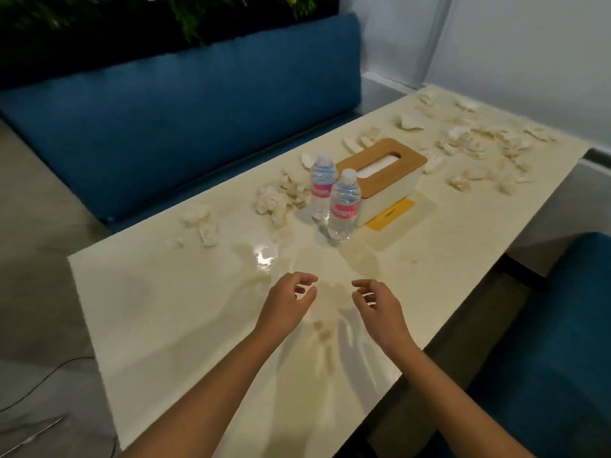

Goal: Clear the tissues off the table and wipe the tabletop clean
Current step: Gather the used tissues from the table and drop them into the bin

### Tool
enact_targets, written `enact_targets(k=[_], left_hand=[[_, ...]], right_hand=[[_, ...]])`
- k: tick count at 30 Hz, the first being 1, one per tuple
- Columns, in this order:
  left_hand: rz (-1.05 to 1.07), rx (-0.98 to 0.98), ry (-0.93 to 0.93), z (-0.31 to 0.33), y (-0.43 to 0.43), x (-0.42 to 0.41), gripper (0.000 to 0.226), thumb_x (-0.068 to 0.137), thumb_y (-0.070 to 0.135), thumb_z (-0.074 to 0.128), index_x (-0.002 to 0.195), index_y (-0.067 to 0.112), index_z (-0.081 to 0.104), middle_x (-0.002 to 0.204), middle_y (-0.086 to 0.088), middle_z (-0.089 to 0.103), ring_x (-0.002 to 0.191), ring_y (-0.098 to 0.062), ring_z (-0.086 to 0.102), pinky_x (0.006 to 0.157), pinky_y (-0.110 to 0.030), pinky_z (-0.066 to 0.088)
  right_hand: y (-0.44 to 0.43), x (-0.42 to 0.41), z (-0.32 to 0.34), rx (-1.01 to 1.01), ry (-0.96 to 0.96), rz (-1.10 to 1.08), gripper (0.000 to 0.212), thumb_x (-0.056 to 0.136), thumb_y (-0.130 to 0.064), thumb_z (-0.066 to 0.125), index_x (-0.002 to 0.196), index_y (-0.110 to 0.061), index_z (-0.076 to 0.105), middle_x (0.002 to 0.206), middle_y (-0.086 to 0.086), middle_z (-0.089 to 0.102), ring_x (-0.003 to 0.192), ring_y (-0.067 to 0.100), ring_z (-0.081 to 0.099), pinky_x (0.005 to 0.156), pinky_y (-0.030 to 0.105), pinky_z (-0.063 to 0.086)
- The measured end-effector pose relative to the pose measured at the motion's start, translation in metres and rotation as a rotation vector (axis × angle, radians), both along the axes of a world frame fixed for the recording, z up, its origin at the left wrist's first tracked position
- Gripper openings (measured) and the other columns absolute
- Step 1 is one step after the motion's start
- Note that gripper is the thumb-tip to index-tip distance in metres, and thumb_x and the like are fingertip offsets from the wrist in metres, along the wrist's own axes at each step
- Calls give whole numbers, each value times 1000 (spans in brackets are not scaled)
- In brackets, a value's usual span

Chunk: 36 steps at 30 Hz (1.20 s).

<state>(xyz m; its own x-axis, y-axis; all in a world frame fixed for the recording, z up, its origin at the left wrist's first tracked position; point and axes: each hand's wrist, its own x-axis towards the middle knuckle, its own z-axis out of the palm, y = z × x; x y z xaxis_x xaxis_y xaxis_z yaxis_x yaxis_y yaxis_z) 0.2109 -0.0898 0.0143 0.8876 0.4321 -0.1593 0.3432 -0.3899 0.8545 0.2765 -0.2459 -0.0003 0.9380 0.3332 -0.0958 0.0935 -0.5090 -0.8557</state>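
Both empty, fingers loosely curled, the left hand (288, 300) and right hand (377, 304) hover over the bare near counter (158, 312), so best reach toward twelve o'clock and gather the crumpled tissues (274, 201) at eleven beside the bottles (344, 206), then the scatter at one.
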Motion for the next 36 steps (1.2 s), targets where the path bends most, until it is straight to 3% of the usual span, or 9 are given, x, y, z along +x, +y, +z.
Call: enact_targets(k=[6,15,21,26,29,36], left_hand=[[123,88,35,-4,72,-44,16,88,18,59,96,31,60,102,11,57,92,-8,57,85,-23,44],[250,231,50,-4,153,-33,20,89,19,59,110,22,62,107,8,49,97,-13,54,88,-25,44],[248,386,165,-7,191,4,40,93,22,54,131,17,48,136,-1,42,124,-20,41,98,-27,36],[231,464,303,-21,209,34,53,95,24,49,143,17,30,152,-1,23,137,-22,26,108,-34,31],[196,491,338,-31,217,46,55,96,23,46,146,18,24,155,1,15,140,-20,20,109,-36,30],[152,570,336,-50,225,54,46,98,17,40,144,21,31,144,0,33,128,-21,30,101,-31,34]], right_hand=[[61,-12,-4,11,-28,169,19,92,-9,51,109,-11,61,104,7,57,78,2,53,65,3,40],[134,16,1,-32,-93,344,20,93,-12,51,110,-12,60,104,3,56,77,2,52,66,6,39],[174,45,5,-39,-113,417,21,93,-13,50,112,-13,60,104,0,55,80,5,52,75,16,38],[201,64,0,-32,-121,465,21,93,-14,51,111,-13,60,106,2,56,78,2,52,75,15,40],[212,73,-5,-12,-110,487,20,93,-13,50,111,-13,61,105,2,56,79,1,52,68,7,39],[236,94,-10,-8,-117,551,20,94,-12,49,110,-13,61,104,0,55,79,0,53,67,5,40]])
